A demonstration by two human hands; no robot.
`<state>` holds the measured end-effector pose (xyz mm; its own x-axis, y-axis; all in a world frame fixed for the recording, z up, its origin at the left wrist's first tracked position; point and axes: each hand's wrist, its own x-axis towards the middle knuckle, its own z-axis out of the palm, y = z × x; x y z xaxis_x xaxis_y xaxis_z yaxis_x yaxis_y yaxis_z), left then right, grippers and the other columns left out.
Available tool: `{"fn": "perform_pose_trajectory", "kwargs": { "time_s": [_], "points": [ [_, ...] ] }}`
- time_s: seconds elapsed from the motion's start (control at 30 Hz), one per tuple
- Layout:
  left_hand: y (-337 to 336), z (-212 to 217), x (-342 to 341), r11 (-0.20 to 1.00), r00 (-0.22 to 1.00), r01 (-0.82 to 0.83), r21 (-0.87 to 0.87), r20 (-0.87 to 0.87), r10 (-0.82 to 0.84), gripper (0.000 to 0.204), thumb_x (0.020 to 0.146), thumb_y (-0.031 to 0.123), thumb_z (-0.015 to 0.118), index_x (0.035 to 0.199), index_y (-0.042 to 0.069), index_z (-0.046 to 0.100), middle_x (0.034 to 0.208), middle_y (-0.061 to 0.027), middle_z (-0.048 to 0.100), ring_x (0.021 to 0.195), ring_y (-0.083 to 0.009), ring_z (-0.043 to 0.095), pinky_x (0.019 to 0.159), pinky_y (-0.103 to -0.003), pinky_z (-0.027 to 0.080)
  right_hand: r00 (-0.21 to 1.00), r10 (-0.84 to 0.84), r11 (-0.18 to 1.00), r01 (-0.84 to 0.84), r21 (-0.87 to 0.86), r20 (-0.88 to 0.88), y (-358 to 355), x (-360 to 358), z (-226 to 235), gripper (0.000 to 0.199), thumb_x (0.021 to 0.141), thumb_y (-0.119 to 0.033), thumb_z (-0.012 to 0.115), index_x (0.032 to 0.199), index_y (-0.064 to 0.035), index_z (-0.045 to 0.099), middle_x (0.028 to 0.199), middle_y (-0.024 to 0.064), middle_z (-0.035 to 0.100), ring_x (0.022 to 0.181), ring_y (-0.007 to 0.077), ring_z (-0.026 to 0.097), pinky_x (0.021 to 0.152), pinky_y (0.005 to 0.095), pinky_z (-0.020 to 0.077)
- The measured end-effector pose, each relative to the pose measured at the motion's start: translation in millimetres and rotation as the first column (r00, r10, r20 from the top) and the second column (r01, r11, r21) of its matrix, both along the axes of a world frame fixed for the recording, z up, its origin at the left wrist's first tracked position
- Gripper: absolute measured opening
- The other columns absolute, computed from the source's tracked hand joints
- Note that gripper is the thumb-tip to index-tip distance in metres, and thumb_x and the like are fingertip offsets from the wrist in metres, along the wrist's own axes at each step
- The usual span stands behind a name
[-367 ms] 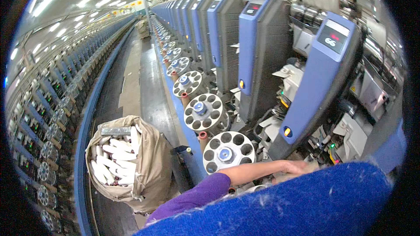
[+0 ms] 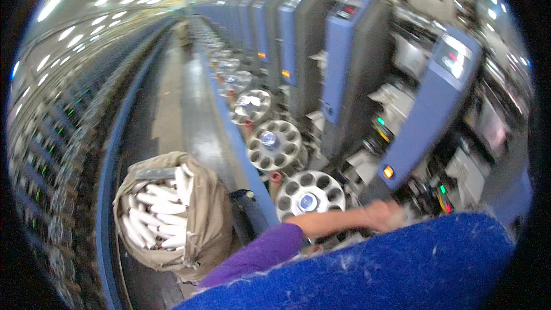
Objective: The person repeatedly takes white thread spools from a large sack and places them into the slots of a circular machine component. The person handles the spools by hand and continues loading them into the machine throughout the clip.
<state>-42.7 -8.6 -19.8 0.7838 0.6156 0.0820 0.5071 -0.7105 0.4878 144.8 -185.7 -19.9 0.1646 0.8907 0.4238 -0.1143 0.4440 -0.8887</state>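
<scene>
Left hand (image 2: pixel 383 216) was stretched out just right of the nearest round holed magazine disc (image 2: pixel 310 195), too blurry to tell whether it gripped anything. Cloth sack of white bobbins (image 2: pixel 166 215) sat well left of that disc, right hand wasn't visible

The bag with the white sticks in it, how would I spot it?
Look at the long aisle floor left of the blue machines. Near its bottom end stands a tan cloth sack, open at the top. Only it is stuffed with white tubes.
</scene>
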Motion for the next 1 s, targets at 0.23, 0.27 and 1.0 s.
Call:
{"fn": "perform_pose_trajectory", "kwargs": {
  "time_s": [0.23,0.27,1.0],
  "points": [
    [16,140,-125,0.867,0.78,-0.041,-0.496,0.527,0.338,0.069,0.063,0.023,0.076,0.117,0.0,0.04,0.11,-0.0169,0.051,0.1,-0.027,0.055,0.087,-0.037,0.046,0.149,-0.879,0.35,0.847,0.401,0.453,-34,6,151,0.009,0.086,-0.007,0.056,0.081,0.0005,0.056,0.076,0.0021,0.05,0.066,0.009,0.042,0.055,0.0223,0.0351],
    [5,156,-106,0.944,0.716,-0.123,-0.308,0.631,0.299,0.07,0.064,0.026,0.076,0.119,0.0,0.04,0.109,-0.0192,0.054,0.098,-0.0318,0.057,0.085,-0.039,0.047,0.344,-0.838,0.406,0.912,0.062,0.424,-35,-8,165,0.01,0.086,-0.008,0.056,0.082,0.0005,0.058,0.074,0.0007,0.052,0.063,0.0088,0.044,0.056,0.0227,0.0367],
    [-16,198,33,0.718,0.57,0.551,-0.425,0.82,0.049,0.074,0.068,0.023,0.076,0.129,0.0,0.04,0.125,-0.0079,0.049,0.113,-0.0174,0.048,0.098,-0.034,0.038,-0.028,-0.652,0.645,0.504,0.574,0.757,51,39,363,0.04,0.086,-0.035,0.054,0.067,-0.0007,0.061,0.066,0.0171,0.056,0.064,0.0313,0.057,0.06,0.041,0.0441]
  ]
}}
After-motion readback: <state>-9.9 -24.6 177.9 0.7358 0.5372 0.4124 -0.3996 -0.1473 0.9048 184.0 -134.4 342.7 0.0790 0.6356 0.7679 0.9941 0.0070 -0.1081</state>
